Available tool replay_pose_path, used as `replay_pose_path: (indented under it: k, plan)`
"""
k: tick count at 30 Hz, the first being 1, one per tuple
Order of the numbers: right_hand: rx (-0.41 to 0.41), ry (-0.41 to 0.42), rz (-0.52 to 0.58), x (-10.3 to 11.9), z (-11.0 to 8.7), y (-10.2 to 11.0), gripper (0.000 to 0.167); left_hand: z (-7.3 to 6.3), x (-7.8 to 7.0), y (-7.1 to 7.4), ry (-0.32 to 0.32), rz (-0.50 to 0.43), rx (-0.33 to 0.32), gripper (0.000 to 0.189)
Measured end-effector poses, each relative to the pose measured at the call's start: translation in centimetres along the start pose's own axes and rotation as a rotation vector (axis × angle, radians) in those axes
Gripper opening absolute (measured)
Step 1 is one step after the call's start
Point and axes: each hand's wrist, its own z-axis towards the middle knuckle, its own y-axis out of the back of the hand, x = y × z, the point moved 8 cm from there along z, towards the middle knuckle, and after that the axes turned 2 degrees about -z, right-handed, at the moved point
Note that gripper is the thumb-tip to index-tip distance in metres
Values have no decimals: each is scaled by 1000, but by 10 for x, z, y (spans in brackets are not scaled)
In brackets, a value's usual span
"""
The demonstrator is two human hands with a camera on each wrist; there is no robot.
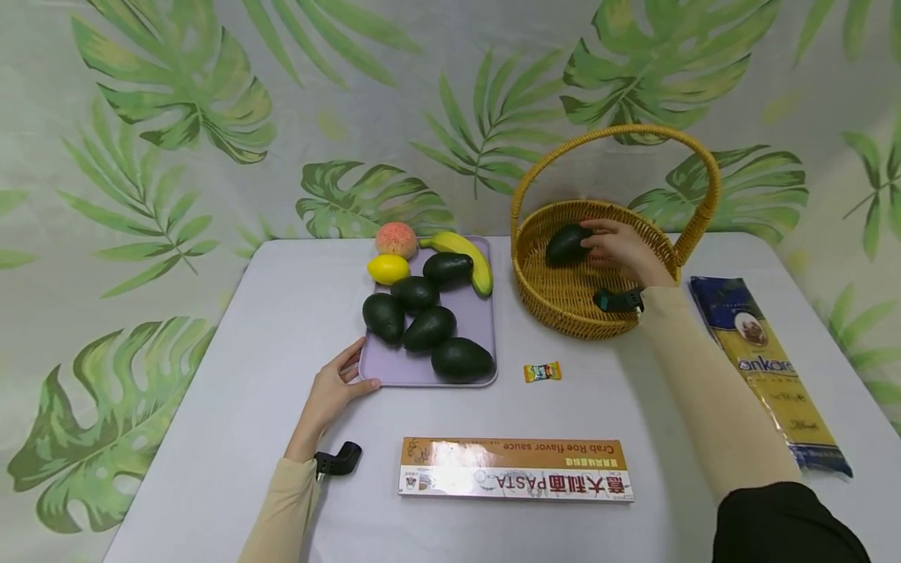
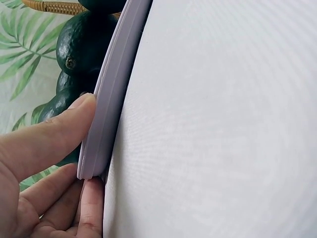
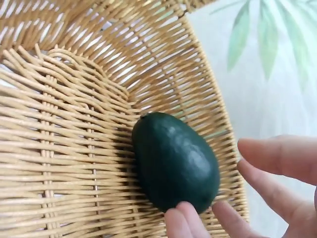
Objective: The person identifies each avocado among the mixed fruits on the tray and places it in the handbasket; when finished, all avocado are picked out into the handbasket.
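In the head view a purple tray carries several dark green avocados, a banana, a lemon and a peach. My left hand holds the tray's near left corner, its thumb along the rim and a finger against the corner's outside. Inside the wicker basket lies one avocado, against the woven wall. My right hand reaches into the basket around that avocado. Its fingers are spread, with one or two tips at the avocado's lower end.
A small wrapped candy lies between tray and basket. Nearer me is a long pasta box. A blue and gold pasta bag rests at the right edge. The basket's tall handle arches above the right hand.
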Motion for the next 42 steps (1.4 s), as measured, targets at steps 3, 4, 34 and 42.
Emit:
replay_pose_path:
  k: [3,4,34,42]
  plan:
    - [34,53,-5,6,-9,-1,57,1,0,0,3,-7,-3,81]
    - [43,75,4,9,-13,-2,57,1,0,0,3,-8,-2,81]
    - [883,577,-395,30,-89,-212,50,0,-2,0,23,6,-6,79]
    - [839,652,-577,22,-88,-234,47,0,-3,-2,20,-4,4,79]
